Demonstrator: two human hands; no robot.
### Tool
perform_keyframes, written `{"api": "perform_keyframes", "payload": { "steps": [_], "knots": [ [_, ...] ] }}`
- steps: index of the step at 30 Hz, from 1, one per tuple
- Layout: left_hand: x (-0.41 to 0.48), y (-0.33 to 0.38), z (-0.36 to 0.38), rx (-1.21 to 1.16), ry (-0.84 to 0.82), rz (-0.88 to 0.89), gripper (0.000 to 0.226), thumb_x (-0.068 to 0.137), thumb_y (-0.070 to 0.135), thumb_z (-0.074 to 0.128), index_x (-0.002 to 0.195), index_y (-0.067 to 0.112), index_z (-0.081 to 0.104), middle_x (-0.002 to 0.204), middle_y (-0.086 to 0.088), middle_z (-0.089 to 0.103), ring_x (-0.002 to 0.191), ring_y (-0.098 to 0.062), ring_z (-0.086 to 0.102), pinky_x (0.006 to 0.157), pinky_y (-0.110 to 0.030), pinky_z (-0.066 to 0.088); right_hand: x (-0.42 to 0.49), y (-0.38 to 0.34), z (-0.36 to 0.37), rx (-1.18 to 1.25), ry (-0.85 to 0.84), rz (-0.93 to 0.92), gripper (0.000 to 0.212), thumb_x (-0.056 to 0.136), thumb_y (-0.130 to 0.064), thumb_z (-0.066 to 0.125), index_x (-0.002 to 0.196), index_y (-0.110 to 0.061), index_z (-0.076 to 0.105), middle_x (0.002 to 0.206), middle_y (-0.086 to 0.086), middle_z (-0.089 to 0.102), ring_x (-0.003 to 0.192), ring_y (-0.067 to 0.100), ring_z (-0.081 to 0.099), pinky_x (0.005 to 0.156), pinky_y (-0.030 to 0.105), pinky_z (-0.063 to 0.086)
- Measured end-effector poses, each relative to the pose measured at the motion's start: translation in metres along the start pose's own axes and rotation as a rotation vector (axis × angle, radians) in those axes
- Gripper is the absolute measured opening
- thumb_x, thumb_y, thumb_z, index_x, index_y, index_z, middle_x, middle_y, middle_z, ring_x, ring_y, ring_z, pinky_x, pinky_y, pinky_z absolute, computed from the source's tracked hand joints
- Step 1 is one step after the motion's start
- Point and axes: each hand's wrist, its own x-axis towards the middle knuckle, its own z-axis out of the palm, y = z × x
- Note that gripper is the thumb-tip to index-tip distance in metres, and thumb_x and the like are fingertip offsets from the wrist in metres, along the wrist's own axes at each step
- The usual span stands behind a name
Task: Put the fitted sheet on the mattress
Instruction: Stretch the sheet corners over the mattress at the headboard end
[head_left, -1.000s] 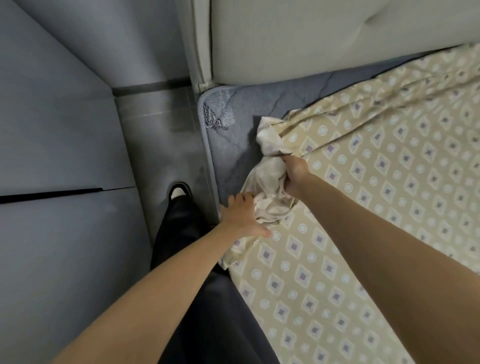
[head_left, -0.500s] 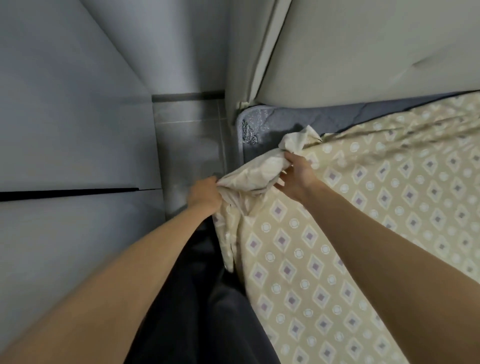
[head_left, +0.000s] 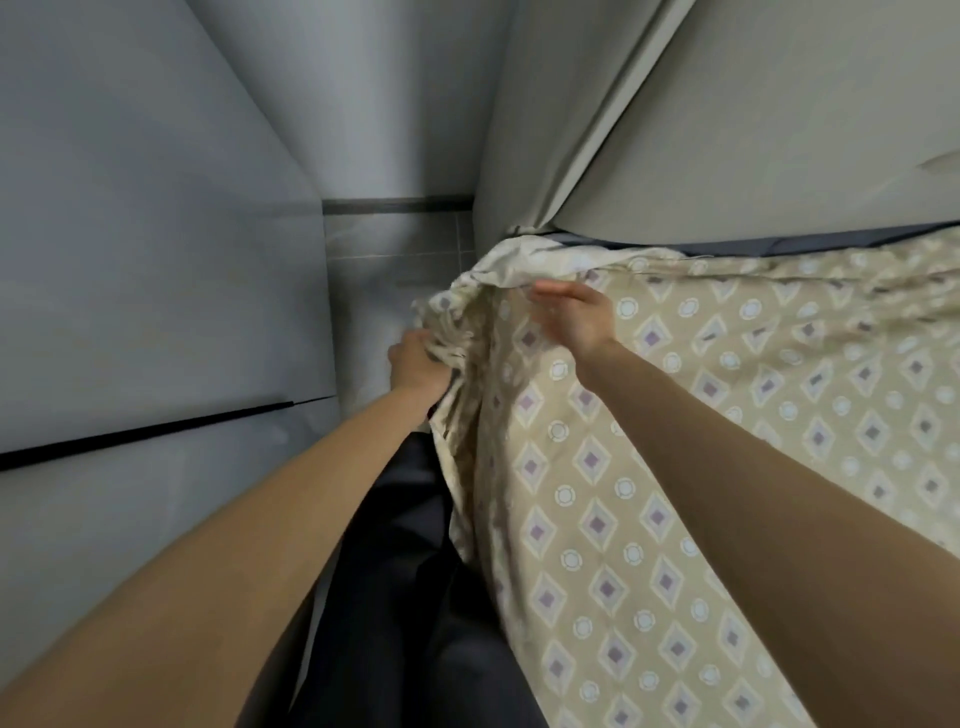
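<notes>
The left hand (head_left: 418, 364) grips the bunched hem of the fitted sheet (head_left: 675, 467) at the mattress (head_left: 727, 244) corner; the right hand (head_left: 576, 312) presses flat beside it, fingers (head_left: 550, 289) straight. Best drag the hem down under the corner.

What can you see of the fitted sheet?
The fitted sheet is beige cloth printed with purple-centred diamonds and white circles, its underside plain and pale. It lies spread over the mattress, bunched at the corner by the headboard, where a blue-grey strip shows bare. The left hand grips the gathered edge; the right hand rests flat on top.
</notes>
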Motion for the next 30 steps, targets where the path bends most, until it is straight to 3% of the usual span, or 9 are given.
{"api": "perform_keyframes", "payload": {
  "steps": [4, 6, 9, 13, 16, 19, 25, 27, 30],
  "knots": [
    [-0.008, 0.031, 0.015, 0.035, -0.048, 0.224, 0.061, 0.086, 0.012, 0.059, 0.142, 0.017, 0.037, 0.143, -0.008, 0.033, 0.13, -0.025, 0.041, 0.106, -0.031, 0.036, 0.012, 0.011, -0.026, -0.587, 0.386, -0.289, 0.037, 0.093, -0.008, 0.04, 0.118, -0.015, 0.066, 0.125, 0.003, 0.062, 0.117, 0.023, 0.053, 0.101, 0.03, 0.041],
    [-0.001, 0.045, 0.025, 0.134, -0.077, 0.334, 0.07, 0.088, 0.017, 0.058, 0.15, 0.019, 0.024, 0.154, -0.008, 0.022, 0.141, -0.025, 0.03, 0.114, -0.035, 0.031, 0.023, 0.013, -0.042, -0.879, 0.388, -0.453, 0.041, 0.096, -0.009, 0.037, 0.132, -0.01, 0.056, 0.143, 0.005, 0.049, 0.134, 0.026, 0.038, 0.112, 0.029, 0.027],
    [0.013, 0.066, 0.037, 0.239, -0.064, 0.445, 0.069, 0.093, 0.02, 0.053, 0.152, 0.022, 0.017, 0.16, 0.0, 0.011, 0.144, -0.021, 0.026, 0.115, -0.039, 0.03, 0.044, 0.009, -0.056, -1.027, 0.284, -0.463, 0.05, 0.099, -0.019, 0.037, 0.146, -0.006, 0.034, 0.155, 0.008, 0.031, 0.144, 0.026, 0.025, 0.119, 0.035, 0.019],
    [0.032, 0.086, 0.047, 0.407, -0.077, 0.538, 0.073, 0.09, 0.018, 0.058, 0.151, 0.025, 0.019, 0.153, -0.002, 0.022, 0.131, -0.027, 0.043, 0.105, -0.041, 0.042, 0.059, -0.001, -0.058, -1.033, 0.225, -0.276, 0.071, 0.088, -0.038, 0.062, 0.144, -0.011, 0.028, 0.146, 0.012, 0.03, 0.124, 0.035, 0.048, 0.099, 0.042, 0.043],
    [0.04, 0.092, 0.048, 0.6, -0.057, 0.58, 0.056, 0.09, 0.019, 0.059, 0.141, 0.026, 0.035, 0.136, -0.009, 0.032, 0.113, -0.031, 0.054, 0.093, -0.042, 0.047, 0.061, -0.003, -0.058, -1.118, 0.253, -0.172, 0.072, 0.082, -0.05, 0.064, 0.135, -0.01, 0.036, 0.134, 0.016, 0.03, 0.11, 0.037, 0.054, 0.091, 0.041, 0.046],
    [0.044, 0.097, 0.043, 0.776, 0.01, 0.656, 0.038, 0.093, 0.017, 0.057, 0.129, 0.02, 0.046, 0.127, -0.012, 0.039, 0.106, -0.033, 0.055, 0.084, -0.041, 0.045, 0.06, 0.002, -0.058, -1.233, 0.392, -0.26, 0.062, 0.075, -0.052, 0.07, 0.117, -0.009, 0.053, 0.127, 0.016, 0.035, 0.101, 0.035, 0.055, 0.073, 0.038, 0.045],
    [0.04, 0.107, 0.025, 1.073, 0.134, 0.72, 0.049, 0.095, 0.014, 0.044, 0.142, 0.019, 0.031, 0.118, -0.016, 0.059, 0.102, -0.035, 0.062, 0.068, -0.035, 0.038, 0.054, 0.007, -0.04, -0.837, 0.791, -0.384, 0.018, 0.075, -0.025, 0.06, 0.09, -0.018, 0.067, 0.129, 0.01, 0.039, 0.102, 0.034, 0.041, 0.069, 0.032, 0.039],
    [0.041, 0.109, 0.017, 1.063, 0.131, 0.648, 0.043, 0.098, 0.021, 0.041, 0.14, 0.018, 0.033, 0.112, -0.016, 0.064, 0.102, -0.037, 0.063, 0.069, -0.035, 0.04, 0.053, -0.002, -0.034, -0.607, 0.791, -0.31, 0.013, 0.081, -0.015, 0.059, 0.089, -0.017, 0.068, 0.135, 0.01, 0.035, 0.108, 0.034, 0.038, 0.073, 0.027, 0.036],
    [0.041, 0.114, 0.012, 1.008, 0.116, 0.58, 0.033, 0.098, 0.025, 0.043, 0.13, 0.015, 0.041, 0.115, -0.017, 0.064, 0.107, -0.037, 0.061, 0.076, -0.036, 0.043, 0.055, -0.011, -0.027, -0.182, 0.703, -0.237, 0.012, 0.086, -0.007, 0.056, 0.093, -0.005, 0.065, 0.117, 0.012, 0.044, 0.102, 0.028, 0.046, 0.075, 0.008, 0.035]
  ]
}}
